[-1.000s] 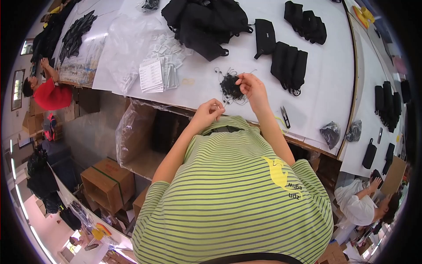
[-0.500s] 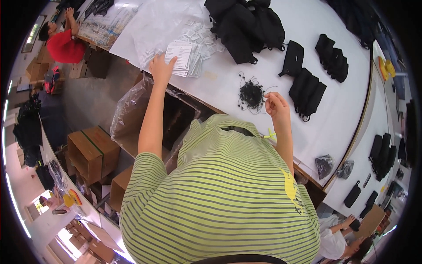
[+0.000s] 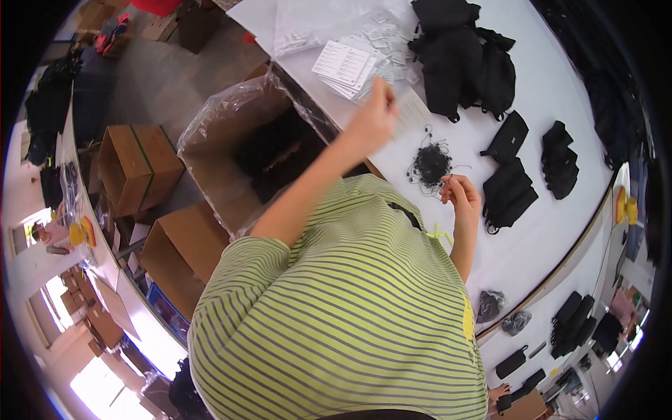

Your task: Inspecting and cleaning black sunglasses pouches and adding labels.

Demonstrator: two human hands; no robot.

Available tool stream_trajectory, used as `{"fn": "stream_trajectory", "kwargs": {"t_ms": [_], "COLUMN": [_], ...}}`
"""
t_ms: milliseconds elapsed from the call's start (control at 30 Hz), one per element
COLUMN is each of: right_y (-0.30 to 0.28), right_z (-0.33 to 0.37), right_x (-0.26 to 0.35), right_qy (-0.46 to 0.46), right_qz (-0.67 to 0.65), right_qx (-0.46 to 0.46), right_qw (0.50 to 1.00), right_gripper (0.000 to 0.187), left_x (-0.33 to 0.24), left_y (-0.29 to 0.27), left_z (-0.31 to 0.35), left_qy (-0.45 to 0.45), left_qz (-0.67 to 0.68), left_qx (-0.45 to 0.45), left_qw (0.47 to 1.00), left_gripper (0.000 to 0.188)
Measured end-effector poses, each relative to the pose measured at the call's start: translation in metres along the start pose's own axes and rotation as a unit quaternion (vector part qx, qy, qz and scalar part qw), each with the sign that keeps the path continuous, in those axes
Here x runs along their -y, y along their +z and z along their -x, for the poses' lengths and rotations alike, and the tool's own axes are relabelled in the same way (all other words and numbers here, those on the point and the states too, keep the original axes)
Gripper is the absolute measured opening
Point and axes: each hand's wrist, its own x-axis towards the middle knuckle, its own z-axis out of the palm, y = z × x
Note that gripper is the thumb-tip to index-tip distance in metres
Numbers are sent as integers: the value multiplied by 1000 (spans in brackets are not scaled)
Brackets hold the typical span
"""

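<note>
While your left hand (image 3: 376, 119) hung by the cards (image 3: 345, 63), a blurred sheet (image 3: 414, 112) beside it, grip unclear, your right hand (image 3: 463, 194) pinched its fingertips together beside the cords (image 3: 432, 164), near the front edge of the worktop (image 3: 549, 241); a loop snagging there could have dragged them off.

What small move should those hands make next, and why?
Probably bring the left hand closer to the right hand. The left, though blurred, seems to hold a pale card; the right pinches its fingertips beside the black cord tangle, perhaps on a strand too fine to make out. The hands are apart.
</note>
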Motion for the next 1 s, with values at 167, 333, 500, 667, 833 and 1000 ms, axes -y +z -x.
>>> {"fn": "stream_trajectory", "kwargs": {"t_ms": [167,333,500,667,833,1000], "right_y": [12,32,42,48,45,40], "right_z": [2,7,7,10,14,20], "right_x": [14,31,36,38,39,34], "right_qy": [-39,-127,-171,-163,-150,-178], "right_qz": [62,153,240,256,275,259], "right_qx": [32,-1,-41,-92,-144,-177], "right_qw": [997,980,955,948,939,933], "right_gripper": [15,8,8,9,10,11], "left_x": [-24,-13,-18,-17,-24,-31], "left_y": [27,42,37,36,38,47], "left_z": [50,47,44,42,33,32], "left_qy": [-13,19,11,-31,68,59], "left_qz": [88,149,123,138,75,52], "left_qx": [168,188,116,135,151,185], "left_qw": [982,970,986,981,983,980], "left_gripper": [53,35,15,17,17,16]}}
